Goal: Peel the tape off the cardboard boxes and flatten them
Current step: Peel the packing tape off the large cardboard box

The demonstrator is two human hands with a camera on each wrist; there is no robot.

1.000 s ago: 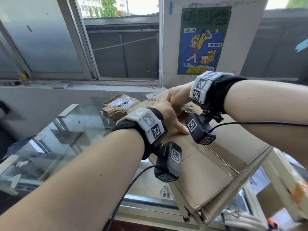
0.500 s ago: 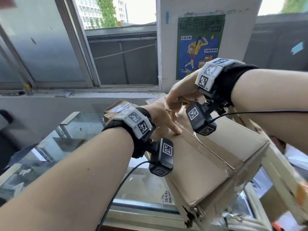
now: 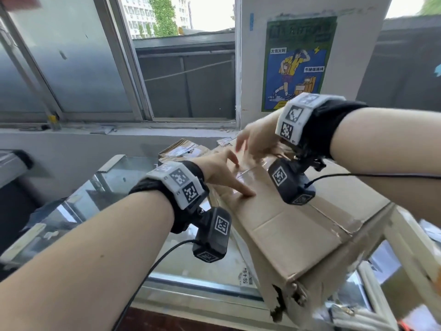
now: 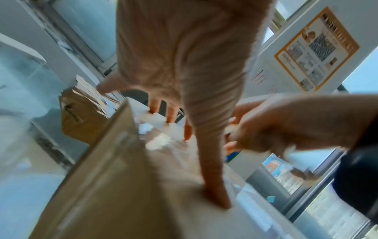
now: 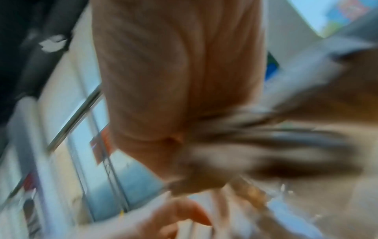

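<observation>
A brown cardboard box (image 3: 298, 225) lies tilted on the glass table, its near corner torn. My left hand (image 3: 219, 173) presses flat on the box top, fingers spread and straight (image 4: 214, 186). Just above the box's far end, my right hand (image 3: 257, 142) is blurred by motion. Its fingers pinch a strip of clear tape (image 5: 266, 137) that stretches from the hand toward the cardboard. The left wrist view shows the right hand (image 4: 286, 122) curled round the pale tape end (image 4: 230, 131). A shiny stretch of tape (image 3: 253, 172) still lies along the box's seam.
A second, smaller cardboard box (image 3: 183, 149) with labels sits behind the left hand. The glass table top (image 3: 71, 211) extends to the left. A window sill and wall with a poster (image 3: 296, 63) stand close behind. More clutter lies low at the right.
My right hand has risen off the box top and pulled up and back with the tape. The left hand has stayed pressing on the box, fingers spreading wider.
</observation>
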